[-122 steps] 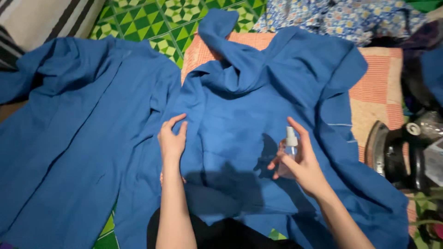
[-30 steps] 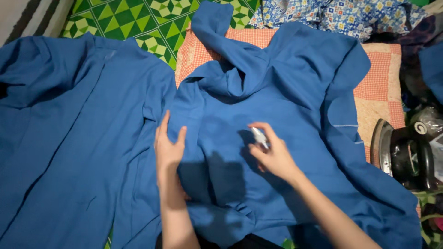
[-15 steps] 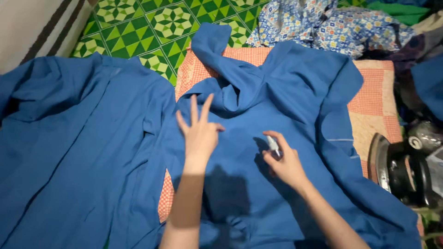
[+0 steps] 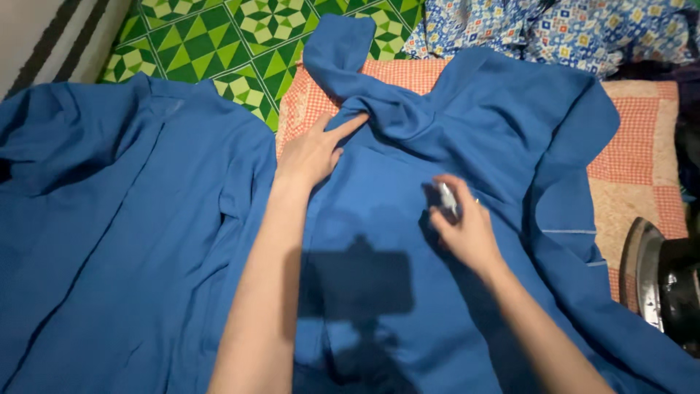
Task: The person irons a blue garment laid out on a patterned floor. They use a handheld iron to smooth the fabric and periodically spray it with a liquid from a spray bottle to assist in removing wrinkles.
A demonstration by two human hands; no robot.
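One spray bottle (image 4: pixel 448 200) tilted up-left, right hand (image 4: pixel 467 230) fingers wrapped round it

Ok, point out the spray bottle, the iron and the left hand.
spray bottle (image 4: pixel 448 199), head view, on its pale nozzle above the right hand.
iron (image 4: pixel 674 288), head view, on its dark body.
left hand (image 4: pixel 312 153), head view, on its back.

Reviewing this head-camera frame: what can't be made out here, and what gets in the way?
- Spray bottle: only its blurred top shows; the right hand wraps the rest.
- Iron: cut off by the right edge.
- Checked pad: mostly covered by the blue garment.
- Left hand: palm hidden, pressed flat on the garment.
- Garment's lower part: darkened by a shadow, bottom edge cuts it.
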